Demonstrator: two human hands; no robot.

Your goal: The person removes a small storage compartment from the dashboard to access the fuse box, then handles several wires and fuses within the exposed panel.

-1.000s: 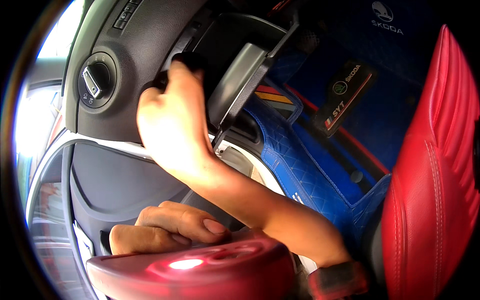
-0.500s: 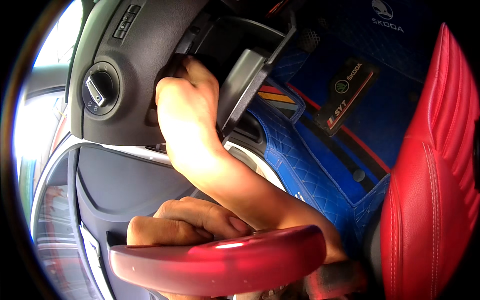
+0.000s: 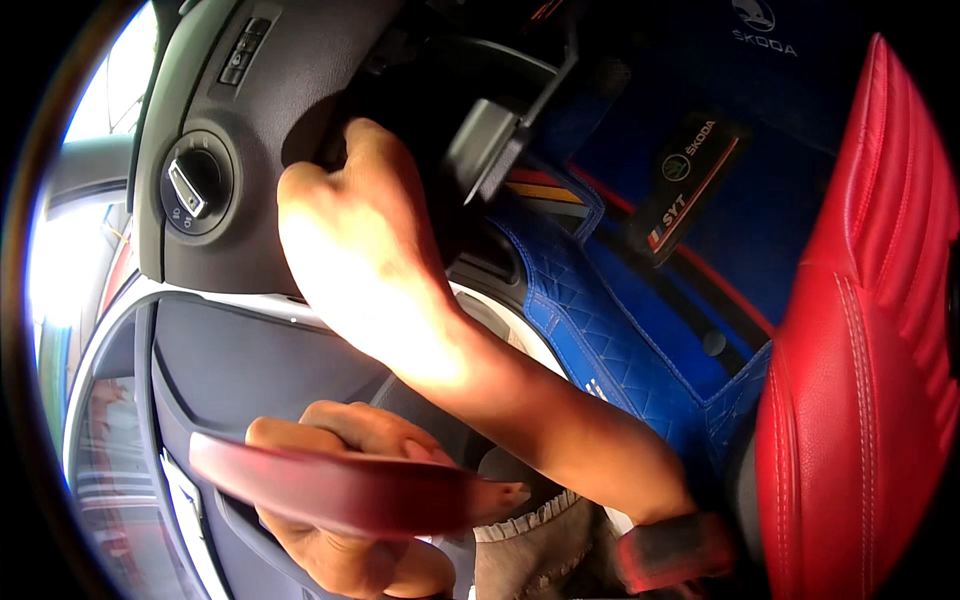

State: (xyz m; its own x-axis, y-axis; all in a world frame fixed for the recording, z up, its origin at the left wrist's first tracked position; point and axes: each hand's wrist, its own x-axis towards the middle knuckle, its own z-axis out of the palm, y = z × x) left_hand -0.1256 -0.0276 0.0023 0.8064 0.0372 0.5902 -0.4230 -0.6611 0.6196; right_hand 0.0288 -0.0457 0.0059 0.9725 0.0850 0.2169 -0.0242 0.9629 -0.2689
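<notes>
Below the dashboard's round light switch [image 3: 197, 188], my right hand [image 3: 365, 225] reaches into a dark recess. Its visible fingers are bent, and the tips are lost in shadow, so what they grip cannot be made out. Just right of it, a dark grey storage drawer [image 3: 485, 140] hangs open from the dashboard. Lower down, my left hand [image 3: 350, 565] is closed around a glossy dark-red slab [image 3: 340, 490] with a curved edge. Fingers show above the slab and the rest of the hand below it; its exact kind is unclear.
An open car door [image 3: 250, 370] is at the left, with its window beneath. Blue quilted floor mats [image 3: 590, 320] with a dark heel pad [image 3: 690, 190] cover the footwell. A red leather seat [image 3: 860, 350] stands at the right. A red-and-black cuff [image 3: 675, 552] circles my right forearm.
My right hand has shifted left and slightly down, and less of the drawer shows. The red slab has moved left and tilted, revealing more of my left hand below it.
</notes>
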